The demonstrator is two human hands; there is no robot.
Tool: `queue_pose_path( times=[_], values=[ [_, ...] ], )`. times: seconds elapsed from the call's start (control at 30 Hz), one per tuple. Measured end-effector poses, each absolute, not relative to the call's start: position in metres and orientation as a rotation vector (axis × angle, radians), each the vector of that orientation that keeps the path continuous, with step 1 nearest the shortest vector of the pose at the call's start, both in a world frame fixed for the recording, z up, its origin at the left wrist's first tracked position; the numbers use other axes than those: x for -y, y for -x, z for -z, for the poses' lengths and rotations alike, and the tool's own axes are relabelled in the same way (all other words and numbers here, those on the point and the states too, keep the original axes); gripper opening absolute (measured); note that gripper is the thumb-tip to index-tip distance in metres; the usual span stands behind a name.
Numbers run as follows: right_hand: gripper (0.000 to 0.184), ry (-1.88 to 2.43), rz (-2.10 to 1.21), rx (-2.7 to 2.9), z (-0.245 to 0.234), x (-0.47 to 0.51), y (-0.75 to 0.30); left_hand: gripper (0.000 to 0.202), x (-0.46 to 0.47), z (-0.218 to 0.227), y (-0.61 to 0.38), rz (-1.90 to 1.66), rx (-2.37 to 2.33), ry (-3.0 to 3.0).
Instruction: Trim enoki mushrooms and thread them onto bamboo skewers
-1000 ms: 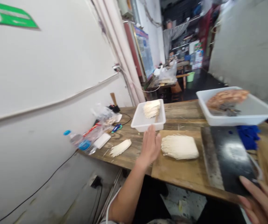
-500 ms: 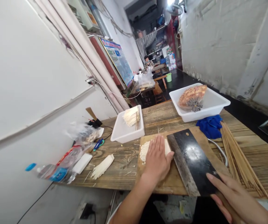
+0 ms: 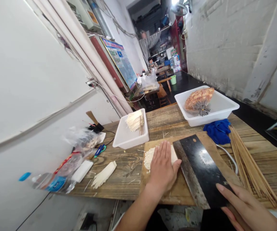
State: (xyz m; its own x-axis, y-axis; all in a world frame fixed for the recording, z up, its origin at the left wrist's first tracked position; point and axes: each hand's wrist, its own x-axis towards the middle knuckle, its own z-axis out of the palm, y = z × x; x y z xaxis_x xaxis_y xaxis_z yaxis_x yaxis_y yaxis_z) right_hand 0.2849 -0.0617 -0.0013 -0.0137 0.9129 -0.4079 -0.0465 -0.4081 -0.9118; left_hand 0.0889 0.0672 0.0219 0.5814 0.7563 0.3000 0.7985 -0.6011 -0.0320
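My left hand [image 3: 163, 168] lies flat, fingers stretched out, on top of a white bundle of enoki mushrooms [image 3: 151, 157] on a wooden cutting board [image 3: 177, 192]. A wide black cleaver [image 3: 198, 168] rests flat on the board just right of that hand, its edge against the bundle. My right hand [image 3: 245, 208] is at the cleaver's near end by the handle; two fingers lie extended on the blade and the rest is cut off by the frame.
A small white tray [image 3: 129, 136] holds cut mushrooms behind the board. A bigger white tray [image 3: 222, 110] with a wrapped bundle stands at the right. Bamboo skewers [image 3: 249, 166], a blue cloth [image 3: 217, 131], a loose mushroom piece [image 3: 104, 174], water bottles [image 3: 54, 183] and bags lie around. A person sits far back.
My left hand moved from beside the small tray onto the mushroom bundle and stays pressed there. The cleaver came up against the bundle. The view swung right and steadied.
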Motion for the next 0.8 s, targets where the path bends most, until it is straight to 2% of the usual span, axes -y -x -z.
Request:
queue_pose_path(
  times=[0.13,0.37,0.57,0.7,0.8],
  values=[
    [0.04,1.465,-1.557,0.992,0.016,0.064,-0.288,0.059,-0.067,-0.022,-0.09,0.401,1.297,2.66],
    [0.05,1.499,-1.601,0.956,0.043,0.067,-0.288,0.06,-0.07,-0.023,-0.092,0.363,1.329,2.727],
    [0.059,1.511,-1.562,1.019,0.017,0.052,-0.277,0.064,-0.07,-0.028,-0.092,0.335,1.37,2.789],
    [0.051,1.491,-1.525,0.911,-0.004,0.041,-0.272,0.065,-0.07,-0.029,-0.093,0.33,1.41,2.788],
    [0.051,1.469,-1.561,0.927,0.0,0.043,-0.275,0.066,-0.071,-0.028,-0.092,0.326,1.399,2.792]
  ],
)
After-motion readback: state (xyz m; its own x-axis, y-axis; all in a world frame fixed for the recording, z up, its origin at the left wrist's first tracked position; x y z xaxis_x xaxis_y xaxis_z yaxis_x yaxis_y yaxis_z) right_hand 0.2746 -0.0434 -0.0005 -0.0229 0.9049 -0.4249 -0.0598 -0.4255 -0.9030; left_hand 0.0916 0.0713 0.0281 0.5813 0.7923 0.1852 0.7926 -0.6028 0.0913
